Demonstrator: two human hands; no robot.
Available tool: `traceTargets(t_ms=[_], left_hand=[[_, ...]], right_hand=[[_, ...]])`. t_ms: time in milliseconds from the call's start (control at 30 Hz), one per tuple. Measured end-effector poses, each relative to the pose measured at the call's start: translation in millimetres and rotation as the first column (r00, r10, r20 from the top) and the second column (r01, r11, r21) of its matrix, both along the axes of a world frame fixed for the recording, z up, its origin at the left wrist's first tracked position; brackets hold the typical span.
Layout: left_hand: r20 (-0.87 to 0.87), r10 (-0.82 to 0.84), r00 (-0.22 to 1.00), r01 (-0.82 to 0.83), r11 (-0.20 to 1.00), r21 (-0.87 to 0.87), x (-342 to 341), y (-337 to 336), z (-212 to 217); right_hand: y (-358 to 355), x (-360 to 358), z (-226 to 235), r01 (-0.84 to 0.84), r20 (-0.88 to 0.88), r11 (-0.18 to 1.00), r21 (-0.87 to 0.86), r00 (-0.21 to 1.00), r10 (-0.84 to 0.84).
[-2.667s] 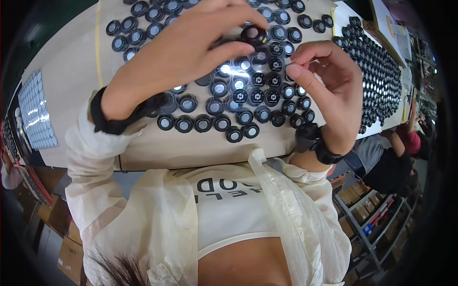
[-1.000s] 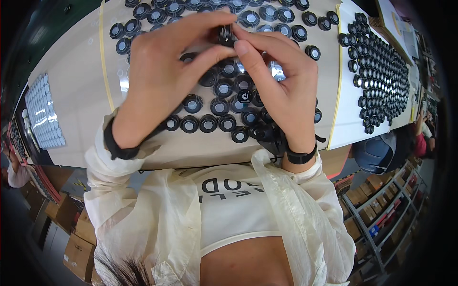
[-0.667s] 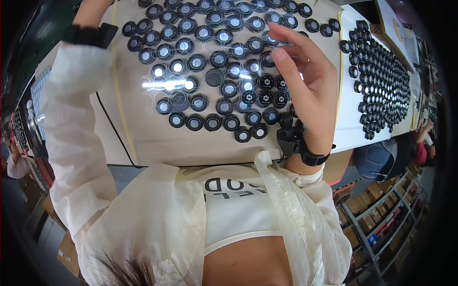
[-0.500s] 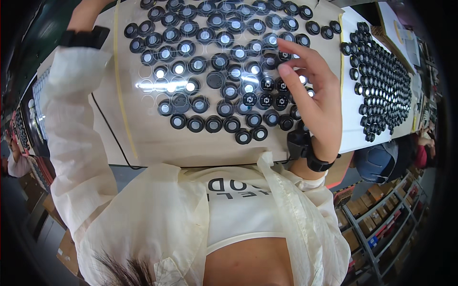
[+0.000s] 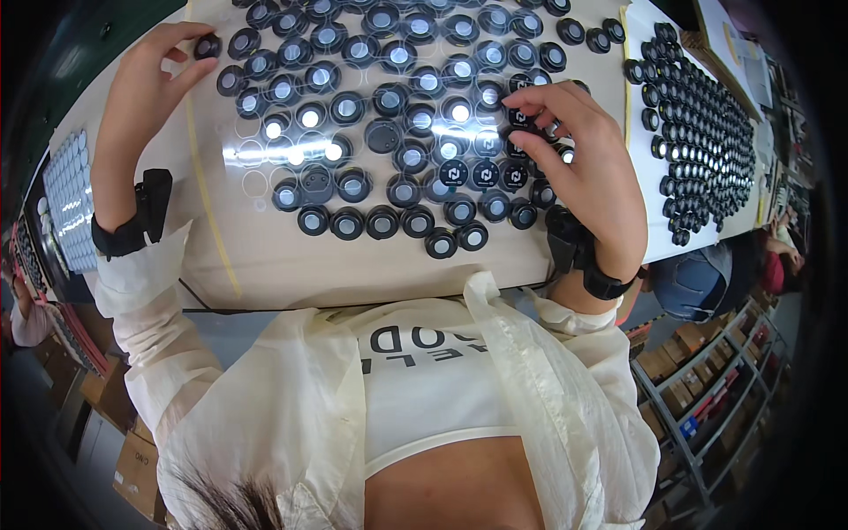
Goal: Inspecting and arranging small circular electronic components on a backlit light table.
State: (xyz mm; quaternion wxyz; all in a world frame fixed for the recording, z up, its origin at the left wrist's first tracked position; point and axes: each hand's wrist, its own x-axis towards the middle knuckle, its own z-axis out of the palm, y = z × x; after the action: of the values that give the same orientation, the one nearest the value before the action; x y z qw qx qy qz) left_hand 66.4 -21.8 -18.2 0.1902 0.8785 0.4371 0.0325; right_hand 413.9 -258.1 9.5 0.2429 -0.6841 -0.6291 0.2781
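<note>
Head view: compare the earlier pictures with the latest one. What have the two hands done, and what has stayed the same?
The hands, earlier together over the middle, have parted. The left hand has swung out left and now pinches a black round cap at the far left of the rows. The right hand has dropped to the caps at the right, fingertips on one. The sheet and the second cap sheet stayed put.

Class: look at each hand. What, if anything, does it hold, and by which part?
Left hand pinches a black cap by its rim. Right hand fingers a cap in the array; grip unclear.
</note>
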Motion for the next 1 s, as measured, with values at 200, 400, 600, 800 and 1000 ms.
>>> traceTargets(t_ms=[200, 400, 600, 800, 1000], left_hand=[[0.213, -0.222, 0.952, 0.202, 0.973, 0.114, 61.9, -46.6, 17.1], [0.42, -0.555, 0.718, 0.527, 0.828, 0.192, 144.5, -115.7, -9.6], [0.476, -0.486, 0.733, 0.539, 0.842, 0.03, 150.1, -114.0, -28.1], [0.469, -0.457, 0.756, 0.571, 0.81, -0.132, 151.7, -109.4, -16.4], [0.505, -0.541, 0.673, 0.594, 0.802, 0.067, 144.0, -96.8, -31.7]], right_hand=[[2.0, -9.3, -6.7, -0.041, 0.023, 0.998, -0.044, 0.999, 0.042], [11.8, -13.4, -4.4, -0.007, 0.026, 0.99, -0.144, 1.0, 0.011], [19.9, -7.3, -10.6, -0.145, 0.034, 0.982, -0.121, 0.988, 0.151], [12.2, -17.4, -0.5, -0.102, 0.115, 0.992, -0.077, 0.987, 0.11], [-6.8, -21.4, 26.3, -0.05, -0.234, 0.995, -0.085, 0.972, 0.029]])
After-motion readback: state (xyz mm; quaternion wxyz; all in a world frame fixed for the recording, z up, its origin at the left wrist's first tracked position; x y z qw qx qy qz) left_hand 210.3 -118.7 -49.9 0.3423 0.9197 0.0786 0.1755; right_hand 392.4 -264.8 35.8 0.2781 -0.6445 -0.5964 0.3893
